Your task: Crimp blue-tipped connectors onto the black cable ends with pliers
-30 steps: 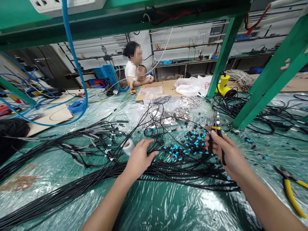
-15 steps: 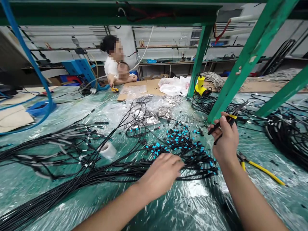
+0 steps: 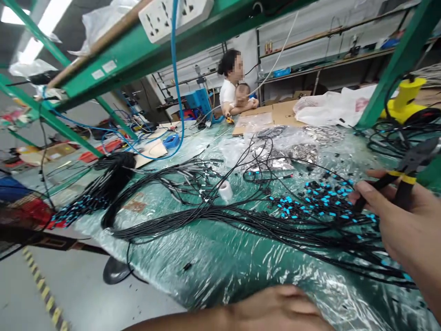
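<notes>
In my right hand (image 3: 406,216), at the right edge, is a pair of pliers (image 3: 418,158) with black handles and yellow bands; the jaws point up and away. Below and left of it lie many small black pieces with blue ends (image 3: 322,197). My left hand (image 3: 282,308) is low at the bottom edge, over the plastic sheet (image 3: 241,276), apart from the cables. Its fingers reach rightward, loosely apart, and their tips are cut off by the frame. A long bundle of black cables (image 3: 193,216) runs across the table between both hands.
A white roll (image 3: 226,191) stands behind the bundle. More cables (image 3: 103,184) hang at the table's left end. Green posts and a beam (image 3: 113,69) with a socket strip (image 3: 175,16) frame the bench. A blue hose (image 3: 175,69) dangles ahead. A person (image 3: 229,87) holding a child is across the table.
The view has swung left and tilted. My left hand has come off the cable bundle, toward the front edge. The pliers are still in my right hand.
</notes>
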Demonstrator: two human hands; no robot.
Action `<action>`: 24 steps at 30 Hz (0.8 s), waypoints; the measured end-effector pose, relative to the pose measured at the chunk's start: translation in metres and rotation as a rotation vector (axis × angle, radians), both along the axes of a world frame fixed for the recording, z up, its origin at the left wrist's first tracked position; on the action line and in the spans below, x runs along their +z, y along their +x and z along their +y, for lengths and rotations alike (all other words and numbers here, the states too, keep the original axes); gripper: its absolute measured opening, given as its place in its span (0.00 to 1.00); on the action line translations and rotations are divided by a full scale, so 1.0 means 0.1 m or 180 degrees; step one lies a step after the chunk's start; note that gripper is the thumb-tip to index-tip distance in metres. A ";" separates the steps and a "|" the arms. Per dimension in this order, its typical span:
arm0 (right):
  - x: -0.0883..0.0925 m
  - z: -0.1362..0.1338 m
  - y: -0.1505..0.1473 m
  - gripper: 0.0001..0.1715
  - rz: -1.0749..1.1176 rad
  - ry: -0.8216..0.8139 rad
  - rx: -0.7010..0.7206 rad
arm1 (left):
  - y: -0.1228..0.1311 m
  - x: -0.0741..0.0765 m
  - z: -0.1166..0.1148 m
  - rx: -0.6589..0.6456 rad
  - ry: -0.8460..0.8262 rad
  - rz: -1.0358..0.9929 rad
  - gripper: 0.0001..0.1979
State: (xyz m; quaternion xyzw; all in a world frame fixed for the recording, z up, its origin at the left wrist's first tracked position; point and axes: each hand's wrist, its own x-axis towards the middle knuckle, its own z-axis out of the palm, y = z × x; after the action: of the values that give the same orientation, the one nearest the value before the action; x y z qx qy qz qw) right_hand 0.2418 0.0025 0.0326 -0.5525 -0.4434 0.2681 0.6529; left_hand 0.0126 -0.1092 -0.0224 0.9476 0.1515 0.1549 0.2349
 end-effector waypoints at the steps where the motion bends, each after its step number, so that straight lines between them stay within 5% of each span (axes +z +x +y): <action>1: 0.01 -0.02 -0.02 0.23 -0.0181 -0.0099 0.0013 | -0.14 0.06 -0.05 0.0324 0.0018 0.0060 0.15; 3: 0.05 -0.06 -0.04 0.21 -0.0514 -0.0260 -0.0088 | -0.49 0.16 -0.17 0.1097 0.0146 0.0345 0.13; 5: 0.08 -0.06 -0.03 0.20 -0.0723 -0.0359 -0.0209 | -0.93 0.22 -0.31 0.2451 0.0217 0.0632 0.13; 7: 0.07 -0.04 0.00 0.19 -0.0688 -0.0319 -0.0243 | -1.37 0.20 -0.44 0.3327 0.0392 0.0690 0.11; 9: 0.03 0.00 0.03 0.19 -0.0412 -0.0110 -0.0153 | -1.73 0.11 -0.54 0.3736 0.0533 0.0586 0.11; 12: -0.04 0.06 0.06 0.18 -0.0008 0.0203 0.0064 | -2.00 -0.04 -0.57 0.3708 0.0478 0.0291 0.07; 16: -0.09 0.09 0.10 0.17 0.0155 0.0313 0.0153 | -1.72 -0.04 -0.38 0.3701 0.0333 -0.0061 0.05; 21: -0.09 0.12 0.15 0.17 0.0320 0.0343 0.0234 | -0.72 0.17 0.25 0.2965 -0.0379 -0.0061 0.05; 24: -0.10 0.15 0.19 0.16 0.0354 0.0385 0.0170 | -0.09 0.23 0.77 0.2429 -0.0283 -0.0174 0.05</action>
State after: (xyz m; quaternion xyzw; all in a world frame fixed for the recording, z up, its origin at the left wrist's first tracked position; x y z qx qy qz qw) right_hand 0.2612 0.0171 0.0222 -0.4843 -0.4364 0.2885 0.7013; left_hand 0.0035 -0.0325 0.0008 0.8074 0.4936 0.2497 0.2052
